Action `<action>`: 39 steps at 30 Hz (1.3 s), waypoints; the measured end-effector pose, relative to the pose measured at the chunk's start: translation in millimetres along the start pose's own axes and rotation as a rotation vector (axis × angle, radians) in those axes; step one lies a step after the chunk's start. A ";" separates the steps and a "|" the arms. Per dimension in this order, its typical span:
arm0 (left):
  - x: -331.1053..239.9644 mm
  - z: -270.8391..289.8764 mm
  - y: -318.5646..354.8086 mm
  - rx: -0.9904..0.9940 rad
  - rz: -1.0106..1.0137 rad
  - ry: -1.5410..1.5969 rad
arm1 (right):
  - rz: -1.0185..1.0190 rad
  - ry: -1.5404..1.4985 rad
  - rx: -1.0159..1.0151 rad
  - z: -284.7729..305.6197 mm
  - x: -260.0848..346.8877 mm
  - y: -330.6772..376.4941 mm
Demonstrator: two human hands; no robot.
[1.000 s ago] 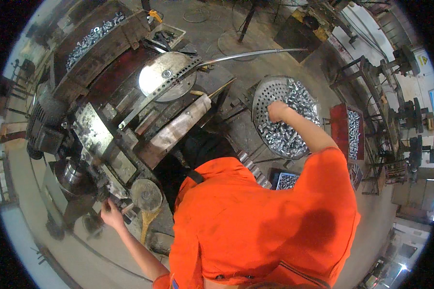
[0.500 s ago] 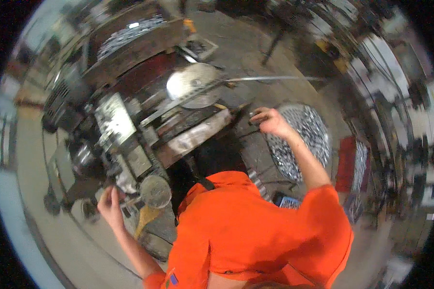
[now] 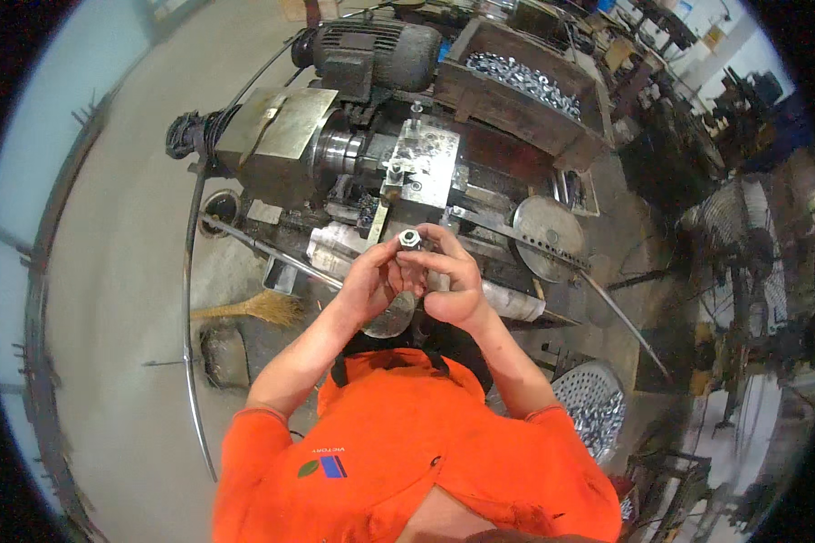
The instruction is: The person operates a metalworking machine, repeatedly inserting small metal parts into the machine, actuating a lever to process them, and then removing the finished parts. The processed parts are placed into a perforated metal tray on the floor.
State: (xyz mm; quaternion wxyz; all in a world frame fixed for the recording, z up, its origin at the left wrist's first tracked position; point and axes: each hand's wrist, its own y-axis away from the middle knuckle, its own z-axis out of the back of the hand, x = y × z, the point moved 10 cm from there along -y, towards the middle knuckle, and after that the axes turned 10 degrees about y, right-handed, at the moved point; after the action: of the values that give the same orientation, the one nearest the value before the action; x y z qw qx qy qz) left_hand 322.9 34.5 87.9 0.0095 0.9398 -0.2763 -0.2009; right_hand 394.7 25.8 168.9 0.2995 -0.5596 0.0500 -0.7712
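In front of my chest, both hands meet around a small shiny hex nut [image 3: 410, 239] with a round hole facing up. My left hand [image 3: 371, 282] pinches it from the left, and my right hand [image 3: 455, 279] grips it from the right with curled fingers. Just beyond my hands stands a small lathe with a bright spindle chuck [image 3: 342, 150] and a metal tool block [image 3: 423, 167] on its slide. A round handwheel [image 3: 389, 319] shows partly beneath my hands.
A perforated basket [image 3: 578, 380] of metal parts sits low at my right. Behind the lathe are a motor [image 3: 376, 56] and a wooden bin [image 3: 516, 116] holding many parts. A long lever [image 3: 627, 328] juts out rightward; a straw broom [image 3: 267, 309] lies on the left floor.
My right hand has come from beside the parts basket to the middle, and my left hand from near the handwheel. They now meet at the hex nut. My view has turned left.
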 end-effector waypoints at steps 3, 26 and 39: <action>-12.7 10.5 -3.7 -0.043 -0.080 0.012 | 0.071 0.065 -0.023 -4.7 7.3 -9.7; -266.5 62.8 251.5 -1.106 -0.207 -2.264 | -0.049 0.935 0.323 -55.4 -102.2 -187.6; -227.8 168.5 334.9 -1.484 -0.143 -1.796 | 0.354 0.813 0.363 -74.0 -85.5 -212.1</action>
State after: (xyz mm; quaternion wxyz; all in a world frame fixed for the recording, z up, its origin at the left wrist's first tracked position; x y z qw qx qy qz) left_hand -88.8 -114.4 61.1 0.3463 0.2371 0.0553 -0.9060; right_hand 259.2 224.0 157.8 0.4750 -0.1341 0.1222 -0.8611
